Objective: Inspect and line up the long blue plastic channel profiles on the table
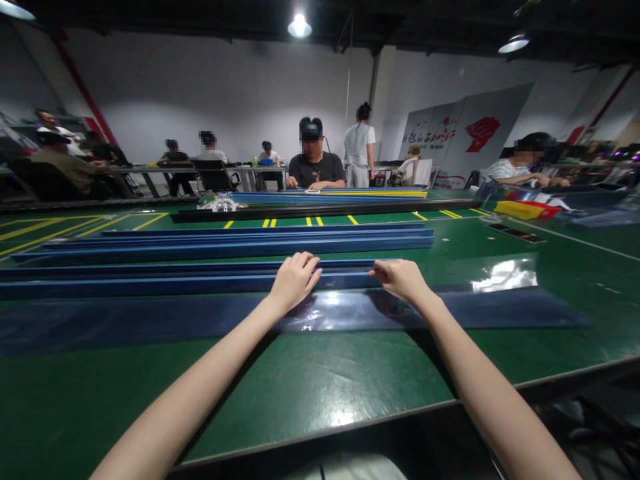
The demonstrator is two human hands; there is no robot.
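My left hand (296, 280) lies over a long blue plastic channel strip (150, 283), its fingers curved across the top and the thumb on the near side. Toward the right end of that strip, my right hand (400, 277) is closed, thumb and fingers pinched at the strip's edge; the exact grip is partly hidden. Below both hands a long, flat, clear plastic sheet (150, 320) stretches along the green table, its right end shiny and slightly raised. Behind the held strip lie more blue channel strips (250, 248), side by side.
Farther back on the green table (320, 373) lie a black strip (350, 212), yellow and blue strips (380, 194) and crumpled clear plastic (220, 203). A phone (515, 232) and a yellow-red tray (527, 210) are at right. A person (317, 167) sits opposite; several others are behind.
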